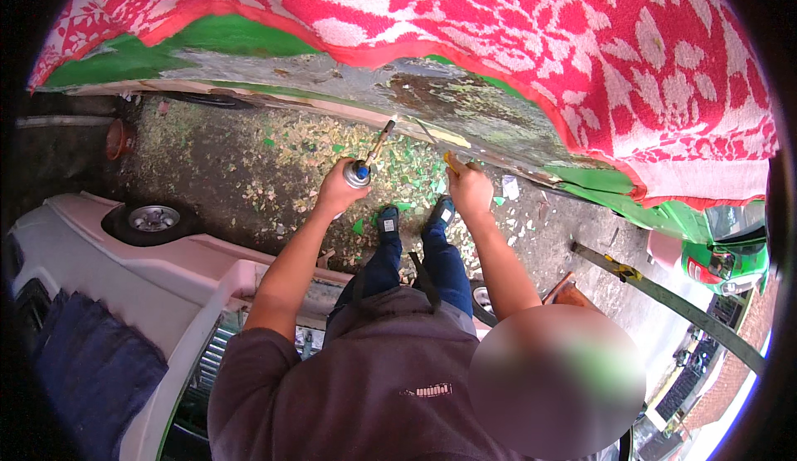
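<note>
My left hand (pixel 336 188) is wrapped round the canister of a gas blowtorch (pixel 382 140). The torch's metal nozzle reaches toward the lower edge of a car panel (pixel 465 100), with a bright spot at its tip. In my closed right hand (pixel 471 190) is a scraper (pixel 451 160) with a yellow-orange handle; its thin blade points up-left at the same edge, right of the nozzle. Whether the blade touches the panel I cannot tell. Green paint is stripped off much of the panel, leaving grey, brown and yellowish patches.
A red-and-white patterned cloth (pixel 498 12) drapes over the panel's top. Green and cream paint flakes (pixel 224 162) litter the ground round my feet. Behind me stands a pale vehicle (pixel 191 249) with a dark blue cloth (pixel 91 370). A long bar (pixel 689 311) slants at the right.
</note>
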`<control>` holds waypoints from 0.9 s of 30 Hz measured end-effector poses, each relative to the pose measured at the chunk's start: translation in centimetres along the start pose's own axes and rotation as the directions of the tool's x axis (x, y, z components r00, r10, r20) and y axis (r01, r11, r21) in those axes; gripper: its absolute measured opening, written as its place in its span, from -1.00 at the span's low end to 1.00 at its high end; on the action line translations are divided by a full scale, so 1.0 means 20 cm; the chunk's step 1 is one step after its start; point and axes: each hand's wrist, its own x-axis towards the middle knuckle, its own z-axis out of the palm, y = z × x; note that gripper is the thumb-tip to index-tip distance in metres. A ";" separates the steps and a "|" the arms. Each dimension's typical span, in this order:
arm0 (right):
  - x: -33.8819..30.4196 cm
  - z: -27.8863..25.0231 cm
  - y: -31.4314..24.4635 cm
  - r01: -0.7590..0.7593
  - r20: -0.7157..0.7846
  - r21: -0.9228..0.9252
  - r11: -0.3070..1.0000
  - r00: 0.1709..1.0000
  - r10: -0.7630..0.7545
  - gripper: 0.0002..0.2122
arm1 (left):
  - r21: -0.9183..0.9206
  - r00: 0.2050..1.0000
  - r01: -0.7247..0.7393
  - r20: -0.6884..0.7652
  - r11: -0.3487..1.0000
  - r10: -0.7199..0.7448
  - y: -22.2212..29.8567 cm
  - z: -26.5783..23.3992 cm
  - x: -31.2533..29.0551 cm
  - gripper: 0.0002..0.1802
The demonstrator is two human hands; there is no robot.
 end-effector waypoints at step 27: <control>0.09 -0.04 0.04 0.075 0.041 -0.058 0.996 0.997 -0.072 -0.73 | -0.005 0.999 -0.048 0.012 0.999 0.048 0.06 0.03 -0.01 -0.21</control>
